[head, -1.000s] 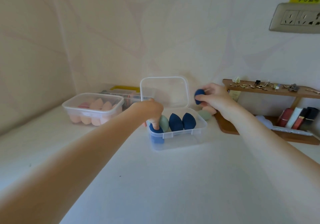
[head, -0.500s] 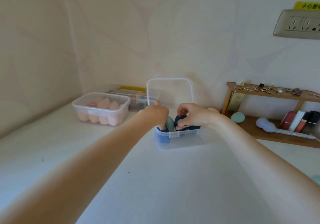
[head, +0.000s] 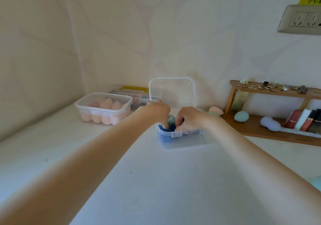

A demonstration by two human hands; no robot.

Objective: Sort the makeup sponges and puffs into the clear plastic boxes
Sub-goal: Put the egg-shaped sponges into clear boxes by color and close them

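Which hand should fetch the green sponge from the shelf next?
Probably the right hand. The green sponge lies on the shelf to the right of the open box, on that hand's side. The left hand is at the box's left end and would have to cross over.

Right hand (head: 189, 118) brought dark blue sponge (head: 172, 127) from the shelf side down into open box (head: 184, 134), beside left hand (head: 156, 110).

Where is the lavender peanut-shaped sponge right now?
In the head view, the lavender peanut-shaped sponge lies on the lower board of the wooden shelf at right, between the pale green egg sponge and the lipsticks.
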